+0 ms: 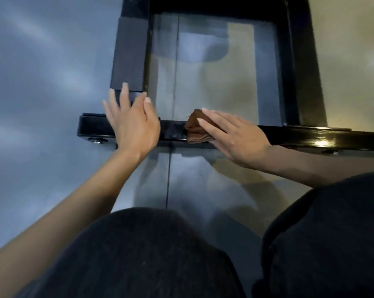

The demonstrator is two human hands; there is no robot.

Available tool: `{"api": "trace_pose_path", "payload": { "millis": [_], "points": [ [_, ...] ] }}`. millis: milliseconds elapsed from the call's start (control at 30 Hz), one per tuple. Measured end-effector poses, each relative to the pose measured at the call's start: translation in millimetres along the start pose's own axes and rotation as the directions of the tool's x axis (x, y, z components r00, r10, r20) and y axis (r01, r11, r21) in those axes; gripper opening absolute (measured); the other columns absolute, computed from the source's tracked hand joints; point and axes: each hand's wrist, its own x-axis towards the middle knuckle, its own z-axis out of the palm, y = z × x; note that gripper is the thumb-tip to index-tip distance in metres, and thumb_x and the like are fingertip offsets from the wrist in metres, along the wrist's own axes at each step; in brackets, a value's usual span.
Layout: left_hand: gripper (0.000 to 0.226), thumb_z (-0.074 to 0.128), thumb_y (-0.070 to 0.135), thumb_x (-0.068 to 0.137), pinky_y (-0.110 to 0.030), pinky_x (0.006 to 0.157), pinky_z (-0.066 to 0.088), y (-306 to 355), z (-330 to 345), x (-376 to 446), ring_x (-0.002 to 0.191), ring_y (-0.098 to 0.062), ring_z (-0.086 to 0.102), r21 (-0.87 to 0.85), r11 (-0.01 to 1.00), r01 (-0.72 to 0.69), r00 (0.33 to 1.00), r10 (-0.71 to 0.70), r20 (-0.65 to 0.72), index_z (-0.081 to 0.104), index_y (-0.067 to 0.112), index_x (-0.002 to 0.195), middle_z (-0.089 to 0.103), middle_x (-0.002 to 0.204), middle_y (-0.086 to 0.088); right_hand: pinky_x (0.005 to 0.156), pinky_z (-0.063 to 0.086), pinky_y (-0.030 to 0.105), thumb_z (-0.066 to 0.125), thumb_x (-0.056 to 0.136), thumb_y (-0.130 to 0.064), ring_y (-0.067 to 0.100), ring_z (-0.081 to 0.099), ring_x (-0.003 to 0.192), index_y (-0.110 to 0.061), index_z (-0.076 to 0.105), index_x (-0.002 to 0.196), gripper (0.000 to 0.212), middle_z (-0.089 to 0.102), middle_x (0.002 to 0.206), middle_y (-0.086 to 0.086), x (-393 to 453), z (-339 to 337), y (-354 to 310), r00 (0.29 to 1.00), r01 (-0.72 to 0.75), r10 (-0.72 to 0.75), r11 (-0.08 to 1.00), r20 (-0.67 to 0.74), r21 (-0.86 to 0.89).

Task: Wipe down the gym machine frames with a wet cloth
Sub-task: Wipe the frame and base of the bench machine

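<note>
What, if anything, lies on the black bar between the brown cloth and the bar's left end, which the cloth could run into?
The left hand rests open across the black bar, left of the brown cloth that the right hand presses flat. Only a short bare stretch separates them.

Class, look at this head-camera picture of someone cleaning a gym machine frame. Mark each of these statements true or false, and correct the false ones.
1. The right hand presses a brown cloth on the black frame bar with straight fingers. True.
2. The cloth is white. False: it is brown.
3. The left hand holds a spray bottle. False: it holds nothing; its fingers are spread over the frame.
4. The cloth lies between the two hands. True.
5. The frame stands on a grassy lawn. False: it stands on a smooth grey floor.
</note>
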Motion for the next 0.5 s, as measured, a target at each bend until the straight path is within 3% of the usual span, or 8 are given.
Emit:
{"api": "trace_pose_path", "payload": {
  "millis": [100,167,300,400,500],
  "points": [
    [0.057,0.033,0.04,0.106,-0.049,0.125,-0.009,-29,-10,7,0.156,-0.038,-0.008,-0.034,0.945,0.325,0.946,-0.325,0.011,0.033,0.016,0.158,0.003,0.169,-0.021,0.112,0.045,0.048,0.041,0.109,-0.032,0.036,0.046,0.142,-0.008,0.039,0.158,0.054,0.036,0.163,0.018,36,8,-29,0.998,0.065,-0.065,0.998,-0.002,-0.023],
    [0.061,0.035,0.04,0.106,-0.048,0.126,-0.001,-48,-16,12,0.156,-0.037,0.001,-0.117,0.882,0.456,0.889,-0.457,0.015,0.027,0.011,0.159,0.007,0.168,-0.024,0.109,0.048,0.05,0.039,0.109,-0.033,0.037,0.045,0.142,-0.009,0.038,0.158,0.054,0.035,0.164,0.018,62,12,-46,0.996,0.088,-0.088,0.996,-0.004,-0.014],
    [0.05,0.03,0.034,0.106,-0.046,0.109,0.037,-73,-33,21,0.131,-0.039,0.049,-0.335,0.788,0.516,0.842,-0.539,0.028,0.049,0.002,0.139,0.056,0.141,-0.02,0.112,0.045,0.048,0.039,0.11,-0.033,0.037,0.044,0.145,-0.009,0.036,0.159,0.055,0.032,0.165,0.02,114,23,-86,0.987,0.161,-0.161,0.987,-0.022,-0.003],
    [0.045,0.026,0.025,0.106,-0.045,0.103,0.041,-78,-46,25,0.121,-0.04,0.054,-0.396,0.734,0.552,0.807,-0.59,0.032,0.06,-0.001,0.121,0.063,0.129,-0.02,0.115,0.042,0.048,0.043,0.109,-0.034,0.039,0.043,0.145,-0.008,0.035,0.16,0.057,0.032,0.165,0.022,153,32,-115,0.98,0.196,-0.196,0.981,-0.032,0.002],
    [0.044,0.026,0.019,0.105,-0.047,0.104,0.041,-78,-49,27,0.12,-0.04,0.055,-0.442,0.709,0.549,0.798,-0.602,0.025,0.063,-0.001,0.116,0.064,0.127,-0.021,0.115,0.042,0.047,0.05,0.104,-0.027,0.04,0.045,0.143,-0.008,0.036,0.159,0.059,0.035,0.163,0.021,175,37,-134,0.978,0.201,-0.2,0.98,-0.062,0.011]
  ]
}}
